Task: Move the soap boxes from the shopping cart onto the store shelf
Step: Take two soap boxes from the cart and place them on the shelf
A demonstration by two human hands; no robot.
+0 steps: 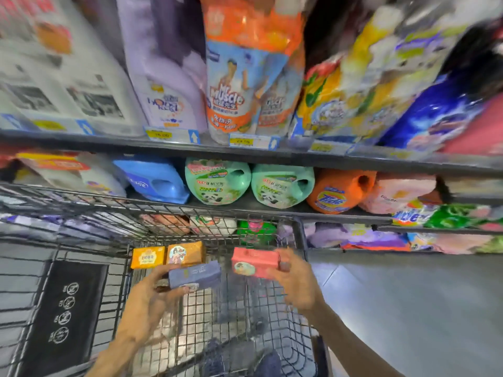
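Note:
My left hand (148, 297) grips a dark blue soap box (194, 274) above the wire shopping cart (245, 319). My right hand (296, 281) holds a red soap box (254, 261) by its right end, a little higher and to the right. Two orange soap boxes (148, 257) (186, 253) lie side by side at the far end of the cart. The store shelf (245, 153) rises directly behind the cart, packed with detergent.
Green jugs (217, 180), a blue jug (155, 180) and an orange Tide jug (340, 191) fill the middle shelf. An orange Mr Muscle bag (239, 77) and purple bottles stand above. A black child-seat flap (65, 317) hangs at the cart's left. Grey floor (408, 308) lies to the right.

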